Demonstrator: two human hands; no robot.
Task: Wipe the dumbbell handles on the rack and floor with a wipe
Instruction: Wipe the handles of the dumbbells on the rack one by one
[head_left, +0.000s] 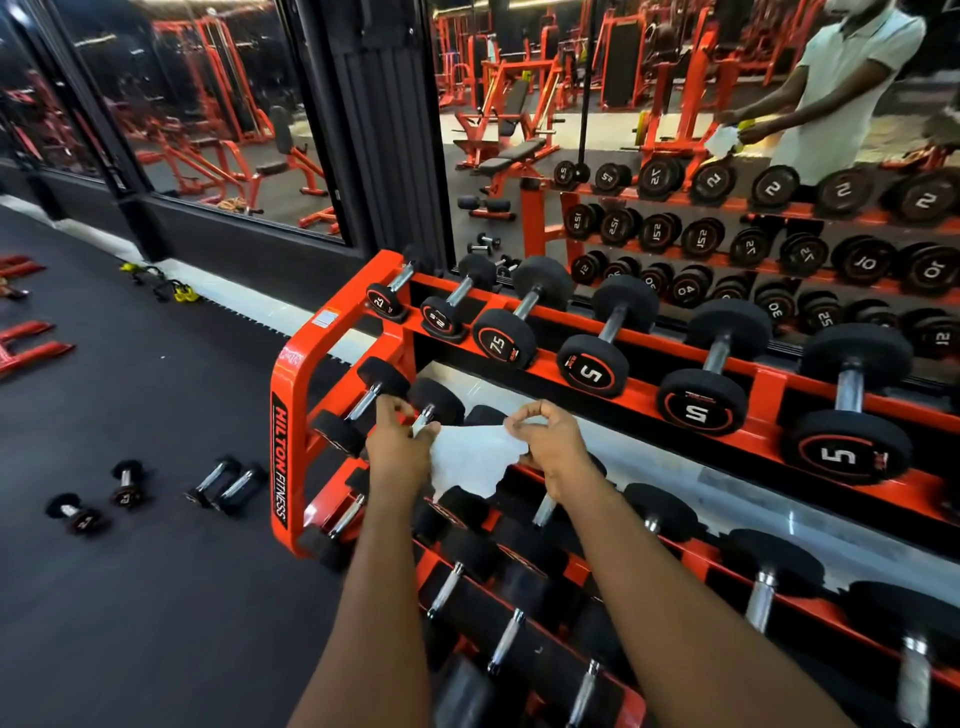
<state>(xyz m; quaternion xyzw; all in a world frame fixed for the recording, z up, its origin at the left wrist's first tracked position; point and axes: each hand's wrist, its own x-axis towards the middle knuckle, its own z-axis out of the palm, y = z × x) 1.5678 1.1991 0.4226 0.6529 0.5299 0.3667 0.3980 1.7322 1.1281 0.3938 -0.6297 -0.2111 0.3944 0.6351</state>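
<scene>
- Both hands are out over the orange rack (291, 395), stretching the wipe (470, 457) flat between them. My left hand (397, 447) has its grip pinching the left edge, and my right hand (550, 441) pinches the top right corner between thumb and fingertips. Neither grip is spread, both are closed on the sheet.
- The wipe hangs just in front of the middle shelf, not pressed on any handle yet as far as I can tell.
- The nearest chrome handle (423, 418) sits right by my left grip, maybe touching my fingers, hard to say. Another small dumbbell (361, 405) is just left of that.
- The four floor dumbbells (226, 486) are well off to the left of my left grip, down on the black mat, so that's a bend-and-reach job.
- Stuff that could go sideways, I reckon:
  - The wipe looks thin and is pulled taut, so a tug while wrapping it round a handle could tear it.
  - The light dumbbells sit in sloped cradles. Push too hard sideways and one could roll or hop out.
  - Fingers between the rubber heads could get pinched if a neighbour shifts.
  - It's easy to skip the bottom-shelf handles under my forearms since they're half hidden.
</scene>
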